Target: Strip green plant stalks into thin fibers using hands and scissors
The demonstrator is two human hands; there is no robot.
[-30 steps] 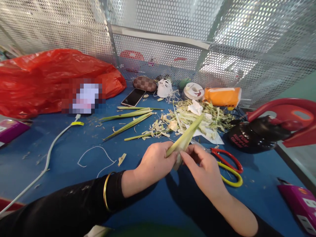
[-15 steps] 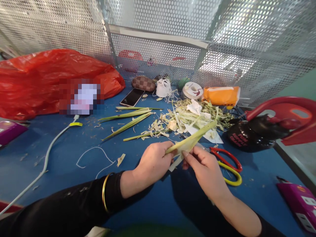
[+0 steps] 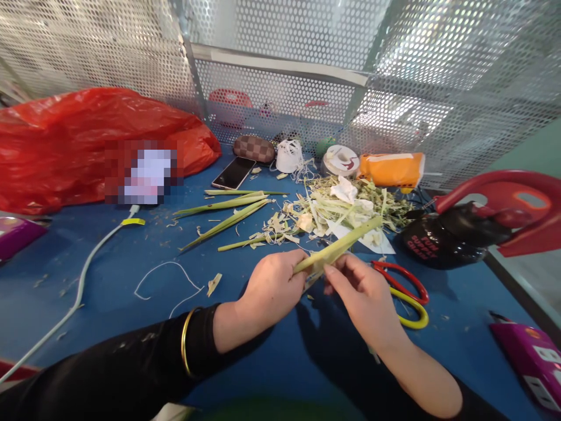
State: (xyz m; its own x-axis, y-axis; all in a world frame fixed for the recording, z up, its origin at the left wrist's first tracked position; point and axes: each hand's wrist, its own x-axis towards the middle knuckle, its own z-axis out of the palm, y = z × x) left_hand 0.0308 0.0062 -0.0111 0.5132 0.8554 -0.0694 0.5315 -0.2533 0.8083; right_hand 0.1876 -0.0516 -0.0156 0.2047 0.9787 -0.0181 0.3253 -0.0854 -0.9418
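Observation:
My left hand [image 3: 277,282] is closed around the lower end of a pale green leafy stalk [image 3: 346,241], which slants up to the right over the blue table. My right hand [image 3: 363,295] pinches the stalk's thin, pale outer layer between thumb and fingers, just right of my left hand. A narrow pale flap hangs between the two hands, partly hidden by the fingers. Beyond the stalk's tip lies a heap of plant trimmings [image 3: 363,202]. Close to my right hand are the red and yellow handles of scissors [image 3: 414,286]; the blades are mostly hidden.
Several green stalks [image 3: 230,219] lie left of the trimmings. A phone [image 3: 234,173], a checked case [image 3: 254,149], a tape roll [image 3: 339,161] and an orange packet [image 3: 392,169] line the back. A black bottle [image 3: 442,240] stands right; a red bag [image 3: 87,140] lies left.
The stalk has tipped from steep to a flatter slant toward the right. The pale flap that hung below it half a second ago shows less now. Both hands keep their grip.

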